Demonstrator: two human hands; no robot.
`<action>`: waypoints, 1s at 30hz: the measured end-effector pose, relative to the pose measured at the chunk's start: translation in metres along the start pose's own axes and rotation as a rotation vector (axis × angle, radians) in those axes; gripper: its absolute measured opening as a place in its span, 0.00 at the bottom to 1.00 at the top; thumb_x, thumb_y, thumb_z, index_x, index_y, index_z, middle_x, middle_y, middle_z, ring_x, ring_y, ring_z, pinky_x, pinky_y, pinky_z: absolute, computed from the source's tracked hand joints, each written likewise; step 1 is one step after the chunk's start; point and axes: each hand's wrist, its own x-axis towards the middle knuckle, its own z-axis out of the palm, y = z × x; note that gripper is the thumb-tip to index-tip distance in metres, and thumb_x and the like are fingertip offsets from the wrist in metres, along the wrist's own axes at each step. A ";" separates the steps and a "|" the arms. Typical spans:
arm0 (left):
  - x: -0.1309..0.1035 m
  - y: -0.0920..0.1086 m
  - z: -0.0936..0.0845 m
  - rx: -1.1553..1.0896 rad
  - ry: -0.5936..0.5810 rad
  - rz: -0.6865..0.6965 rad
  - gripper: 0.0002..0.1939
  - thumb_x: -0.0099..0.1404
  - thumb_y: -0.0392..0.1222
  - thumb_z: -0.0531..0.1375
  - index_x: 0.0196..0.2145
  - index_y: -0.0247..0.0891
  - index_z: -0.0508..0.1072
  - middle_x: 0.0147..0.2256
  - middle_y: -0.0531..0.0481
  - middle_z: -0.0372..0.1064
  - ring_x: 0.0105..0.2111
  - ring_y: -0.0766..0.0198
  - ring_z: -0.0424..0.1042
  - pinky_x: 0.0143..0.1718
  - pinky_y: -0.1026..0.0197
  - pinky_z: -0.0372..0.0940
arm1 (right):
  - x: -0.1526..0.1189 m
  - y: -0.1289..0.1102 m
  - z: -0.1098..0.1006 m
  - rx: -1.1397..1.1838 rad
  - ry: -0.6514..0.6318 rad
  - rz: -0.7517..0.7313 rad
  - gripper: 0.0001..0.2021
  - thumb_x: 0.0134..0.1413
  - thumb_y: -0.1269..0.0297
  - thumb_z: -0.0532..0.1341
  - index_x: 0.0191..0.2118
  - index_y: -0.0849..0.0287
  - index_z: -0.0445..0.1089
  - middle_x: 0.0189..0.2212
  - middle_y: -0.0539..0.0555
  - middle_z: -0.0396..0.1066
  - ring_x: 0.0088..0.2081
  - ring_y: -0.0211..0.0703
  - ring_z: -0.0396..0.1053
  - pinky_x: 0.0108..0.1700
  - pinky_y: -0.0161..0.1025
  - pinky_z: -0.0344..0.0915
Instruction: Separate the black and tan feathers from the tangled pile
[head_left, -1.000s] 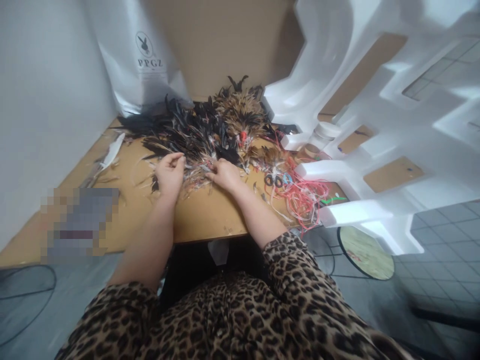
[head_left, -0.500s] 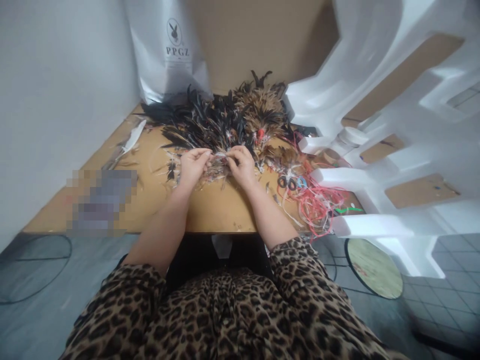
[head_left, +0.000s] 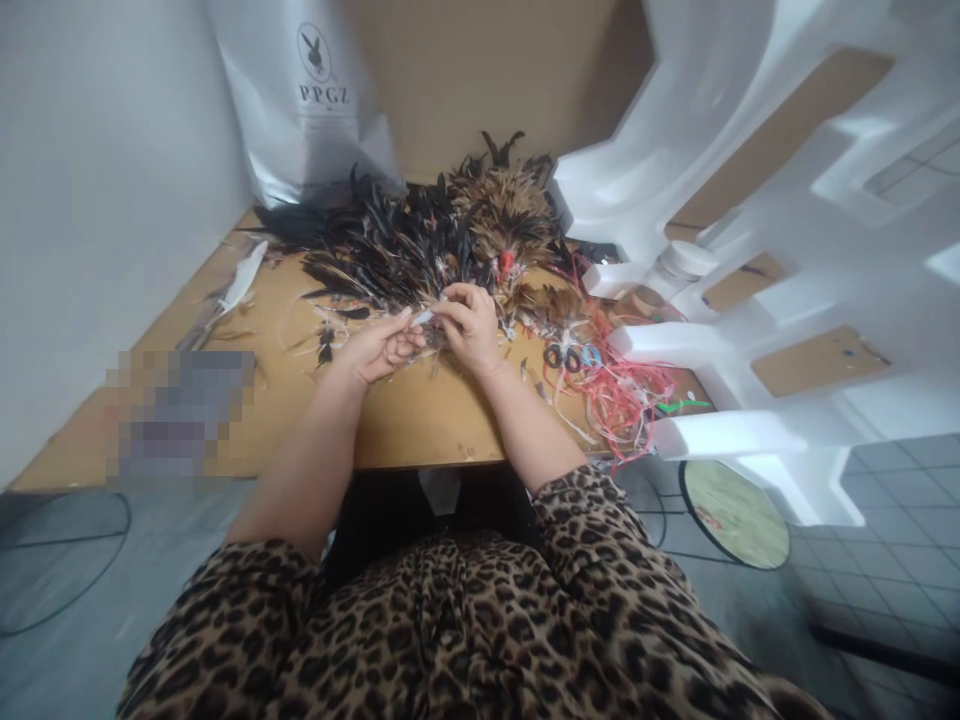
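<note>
In front of the dark feathers I hold a small whitish strip (head_left: pixel 424 317), too small to make out fully. My left hand (head_left: pixel 379 347) has turned palm up with its fingers curled, and its thumb presses against one end of the strip. From the other side my right hand (head_left: pixel 471 325) pinches the strip between thumb and fingertips. Just behind both hands spreads a pile of black feathers (head_left: pixel 390 235). A bunch of brown feathers (head_left: pixel 506 205) stands beside it on the right. Loose feather scraps lie on the table under my fingers.
Black-handled scissors (head_left: pixel 562 358) lie right of my hands, near tangled red string (head_left: pixel 630 395). White foam packing (head_left: pixel 675 340) rises along the right side. A silver bag (head_left: pixel 307 140) stands at the back left. A white feather (head_left: pixel 244 275) lies on the wooden table (head_left: pixel 420 430).
My left hand has rolled from palm down to palm up, its fingers curling below the strip. My right hand stays pinched close by. The whole view has shifted slightly.
</note>
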 end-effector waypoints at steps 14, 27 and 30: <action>-0.002 -0.003 0.000 0.147 -0.014 0.053 0.09 0.47 0.35 0.68 0.27 0.28 0.75 0.22 0.47 0.71 0.15 0.77 0.59 0.13 0.75 0.51 | 0.001 -0.006 -0.004 -0.023 0.008 -0.017 0.11 0.59 0.62 0.53 0.39 0.53 0.72 0.47 0.55 0.65 0.49 0.45 0.60 0.51 0.46 0.57; 0.003 -0.008 0.006 0.540 0.222 0.433 0.10 0.52 0.43 0.64 0.27 0.32 0.76 0.21 0.49 0.71 0.16 0.74 0.62 0.18 0.70 0.57 | 0.005 -0.011 0.005 0.914 -0.100 0.727 0.17 0.43 0.50 0.63 0.28 0.61 0.70 0.22 0.48 0.67 0.25 0.32 0.61 0.31 0.32 0.60; 0.003 -0.010 0.009 0.531 0.218 0.403 0.09 0.52 0.42 0.64 0.27 0.31 0.77 0.20 0.49 0.70 0.16 0.74 0.63 0.18 0.71 0.58 | 0.007 -0.019 0.006 1.069 -0.136 0.849 0.17 0.34 0.53 0.68 0.27 0.62 0.69 0.19 0.45 0.64 0.22 0.29 0.58 0.27 0.30 0.56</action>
